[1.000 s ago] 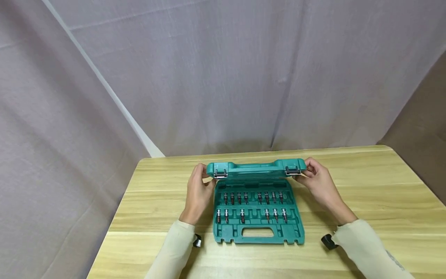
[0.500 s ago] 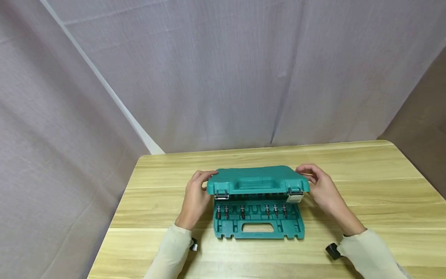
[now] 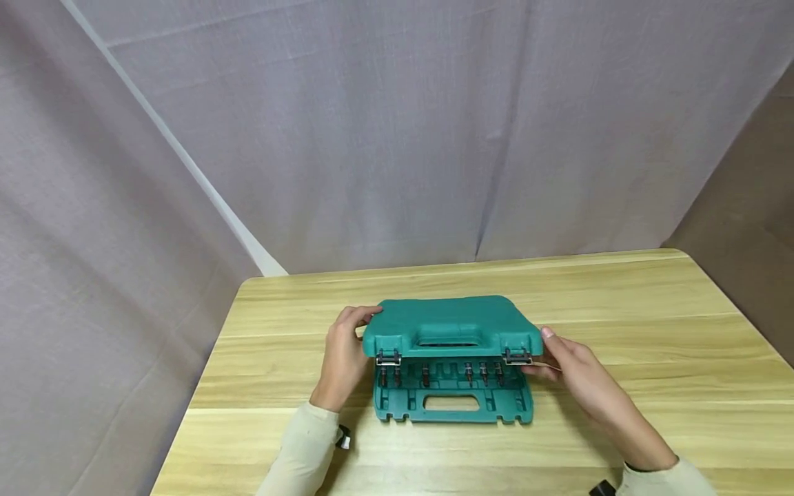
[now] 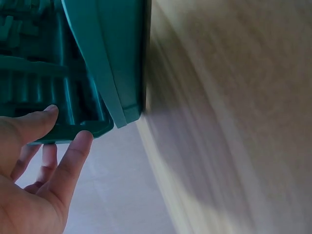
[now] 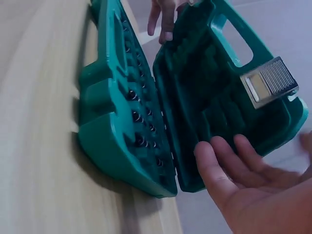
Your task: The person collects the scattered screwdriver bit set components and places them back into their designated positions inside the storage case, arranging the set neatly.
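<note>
A green plastic bit socket case [image 3: 453, 320] lies on the table with its lid partly raised. Metal bit sockets [image 3: 484, 373] sit in slots in its base; the lid hides the back row in the head view. My left hand [image 3: 343, 362] holds the lid's left edge, thumb inside and fingers outside in the left wrist view. At the lid's front right corner is my right hand [image 3: 589, 386], thumb on the outer side, fingers [image 5: 234, 156] against the inside. A metal latch [image 5: 270, 82] hangs from the lid near this hand.
The wooden table [image 3: 279, 317] extends around the case on all sides. Grey cloth [image 3: 372, 138] hangs behind it and on the left. A brown panel [image 3: 738, 179] stands at the right.
The lid has swung forward and down over the back row of bit sockets. My right hand has slid from the lid's far right side toward its front corner. My left hand stays at the left edge.
</note>
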The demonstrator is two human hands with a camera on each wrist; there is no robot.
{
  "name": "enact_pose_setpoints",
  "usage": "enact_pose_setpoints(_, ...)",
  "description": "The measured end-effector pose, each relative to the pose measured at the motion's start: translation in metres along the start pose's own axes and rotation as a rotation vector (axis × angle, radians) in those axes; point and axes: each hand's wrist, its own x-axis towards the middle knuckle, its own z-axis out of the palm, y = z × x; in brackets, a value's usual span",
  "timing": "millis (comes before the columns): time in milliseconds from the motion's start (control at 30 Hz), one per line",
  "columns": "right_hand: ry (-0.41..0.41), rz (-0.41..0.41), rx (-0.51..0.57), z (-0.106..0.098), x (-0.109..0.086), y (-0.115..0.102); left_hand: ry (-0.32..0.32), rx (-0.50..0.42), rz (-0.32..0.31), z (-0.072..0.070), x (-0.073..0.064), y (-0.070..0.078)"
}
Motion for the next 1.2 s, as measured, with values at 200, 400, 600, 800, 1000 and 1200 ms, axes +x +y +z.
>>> enact_pose_setpoints(200, -0.014, -0.069, 0.046, 0.014, -0.012, 0.002, -0.008, -0.026, 0.000, 0.001, -0.004, -0.003)
enact_pose_setpoints(400, 0.056, -0.011, 0.238, 0.035, -0.017, -0.006, -0.003, -0.064, -0.074, 0.003, -0.003, -0.001)
enact_pose_setpoints(600, 0.149, -0.014, 0.402, 0.044, -0.017, -0.010, -0.050, -0.384, -0.426, 0.004, -0.007, 0.003)
enact_pose_setpoints(800, 0.152, -0.053, 0.435, 0.046, -0.018, -0.009, -0.172, -0.731, -0.610, -0.003, -0.020, 0.021)
enact_pose_setpoints(1000, 0.147, -0.083, 0.433, 0.044, -0.020, -0.007, -0.290, -0.970, -0.594, -0.013, -0.034, 0.036)
enact_pose_setpoints(1200, 0.133, -0.072, 0.439, 0.045, -0.021, -0.005, -0.360, -0.978, -0.521, -0.021, -0.046, 0.052)
